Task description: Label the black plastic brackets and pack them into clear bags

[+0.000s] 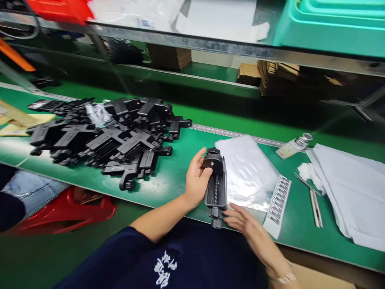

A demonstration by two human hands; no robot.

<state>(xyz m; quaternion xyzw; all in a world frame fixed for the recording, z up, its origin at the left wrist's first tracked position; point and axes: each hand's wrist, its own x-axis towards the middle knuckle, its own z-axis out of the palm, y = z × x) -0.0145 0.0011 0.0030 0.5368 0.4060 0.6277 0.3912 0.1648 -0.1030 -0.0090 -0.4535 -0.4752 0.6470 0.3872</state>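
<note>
My left hand (198, 178) grips a black plastic clamp (221, 188) near its top, with the thumb lying across its face. A ridged screw runs down the clamp's middle, and a dark knob sits at its lower end. Beside that lower end is my right hand (251, 226), fingers stretched out and slightly blurred; whether the fingertips touch the clamp I cannot tell. Transparent plastic bags (248, 172) lie just behind and to the right of the clamp. A sheet of barcode labels (278, 204) rests close to my right hand.
Many similar black clamps (105, 140) are piled on the green bench (180, 148) at left. On the right are a small bottle (290, 148), tweezers (305, 180), a cutter knife (315, 208) and white sheets (355, 192). Overhead runs a metal shelf (210, 42) with a teal bin (333, 32).
</note>
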